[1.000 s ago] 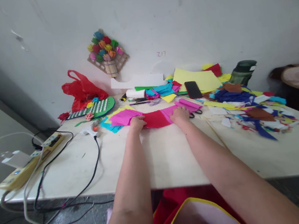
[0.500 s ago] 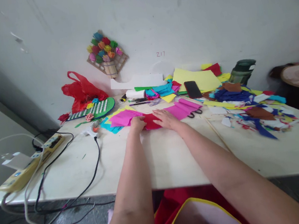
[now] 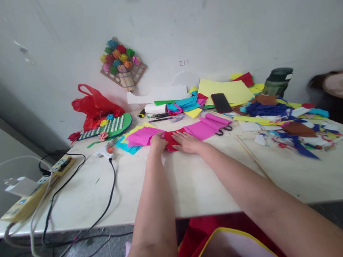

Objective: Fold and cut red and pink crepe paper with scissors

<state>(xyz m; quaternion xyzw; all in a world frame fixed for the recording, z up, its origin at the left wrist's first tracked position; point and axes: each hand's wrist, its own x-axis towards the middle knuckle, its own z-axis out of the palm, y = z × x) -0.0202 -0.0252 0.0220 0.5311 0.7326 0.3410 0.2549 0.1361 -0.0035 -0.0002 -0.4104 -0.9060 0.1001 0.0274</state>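
A piece of red paper (image 3: 169, 142) lies on the table between my hands. My left hand (image 3: 158, 141) is closed at its left edge, thumb and fingers pinched together on it. With fingers stretched out flat, my right hand (image 3: 189, 142) presses on the right part of the red paper and covers some of it. Left of my left hand is a pink sheet (image 3: 140, 136), over yellow and blue sheets (image 3: 129, 149). Another pink paper (image 3: 204, 127), partly rolled at its far side, lies just beyond my right hand.
A glue gun (image 3: 105, 153) and a power strip (image 3: 39, 189) with trailing cords are on the left. Paper scraps (image 3: 298, 129) and a thin stick (image 3: 254, 158) lie on the right. Farther back are a phone (image 3: 221, 103), a bottle (image 3: 278, 82) and a red bag (image 3: 94, 104).
My right hand has slid slightly left and nearer over the red paper. My left hand keeps its pinch at the paper's left edge.
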